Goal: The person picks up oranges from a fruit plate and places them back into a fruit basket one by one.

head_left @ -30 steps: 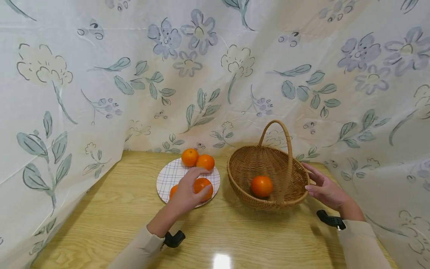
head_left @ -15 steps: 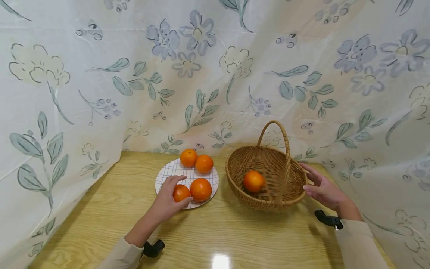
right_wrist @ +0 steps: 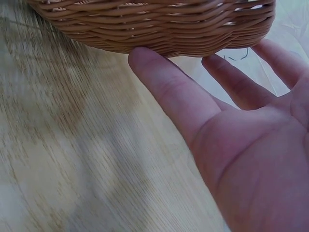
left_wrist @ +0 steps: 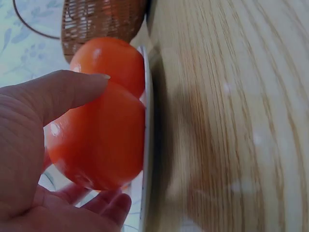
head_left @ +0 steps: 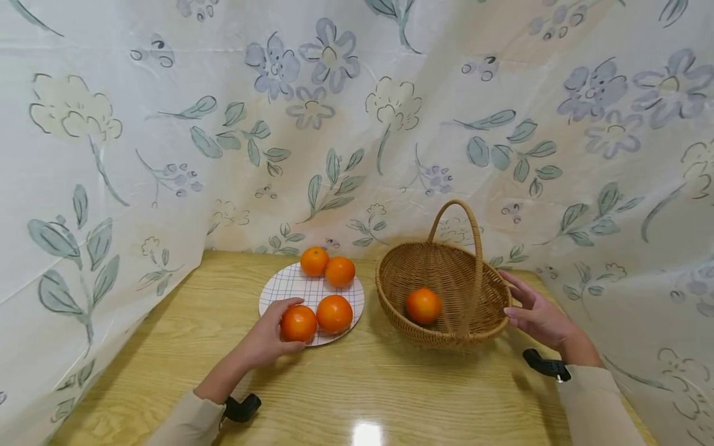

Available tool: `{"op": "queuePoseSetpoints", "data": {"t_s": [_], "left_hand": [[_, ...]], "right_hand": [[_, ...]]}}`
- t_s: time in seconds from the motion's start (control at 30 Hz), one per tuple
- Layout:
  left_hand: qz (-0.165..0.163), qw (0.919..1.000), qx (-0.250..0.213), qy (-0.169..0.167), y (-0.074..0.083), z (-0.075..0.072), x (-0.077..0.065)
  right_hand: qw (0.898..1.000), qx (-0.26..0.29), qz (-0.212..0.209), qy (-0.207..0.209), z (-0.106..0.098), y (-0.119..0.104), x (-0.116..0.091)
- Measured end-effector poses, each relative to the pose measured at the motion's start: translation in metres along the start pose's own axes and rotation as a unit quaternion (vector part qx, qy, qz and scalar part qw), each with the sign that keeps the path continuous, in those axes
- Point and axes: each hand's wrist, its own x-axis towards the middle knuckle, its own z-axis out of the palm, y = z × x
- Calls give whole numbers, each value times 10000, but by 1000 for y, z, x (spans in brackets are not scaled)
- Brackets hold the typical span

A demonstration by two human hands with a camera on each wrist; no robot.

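Note:
My left hand [head_left: 264, 339] is curled round an orange [head_left: 298, 323] at the near left of the round checked plate [head_left: 271, 289]. In the left wrist view the thumb [left_wrist: 72, 89] lies along that orange's side, with the other fingers round the opposite side. A second orange [head_left: 334, 314] sits right beside it, and two more oranges [head_left: 340, 272] lie at the plate's back. My right hand [head_left: 540, 319] touches the right side of the wicker basket [head_left: 401, 322] with fingers and thumb fairly straight and spread. Inside the basket lies one orange [head_left: 423, 306].
The basket's tall arched handle [head_left: 477, 248] rises above its rim. Plate and basket stand side by side on a wooden table [head_left: 334, 384]. Floral cloth [head_left: 334, 142] hangs behind and along both sides.
My left hand has moved left and toward me, from above the right front orange to round the left one. The orange in the basket has rolled left. The right hand stays at the basket.

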Motion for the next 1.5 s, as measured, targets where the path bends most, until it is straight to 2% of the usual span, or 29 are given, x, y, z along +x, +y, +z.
{"op": "queuePoseSetpoints", "data": {"t_s": [0.2, 0.4, 0.6, 1.0, 1.2, 1.5], "left_hand": [[-320, 9984, -450, -109, -5, -3, 2], [-312, 9976, -594, -141, -6, -4, 2], [-259, 9976, -631, -96, 0, -6, 2], [73, 9973, -732, 57, 28, -11, 3], [186, 9947, -1008, -115, 43, -8, 12], [528, 9872, -1484, -261, 72, 3, 28]], "right_hand": [[10000, 35, -22, -14, 2, 2, 0], [10000, 11, -6, -19, 1, 3, 0], [10000, -5, -15, -47, 4, 1, -1], [10000, -31, 11, -66, 6, -4, 1], [9999, 47, -42, -134, 6, -5, 0], [9998, 152, -59, -111, 2, -4, -1]]}}
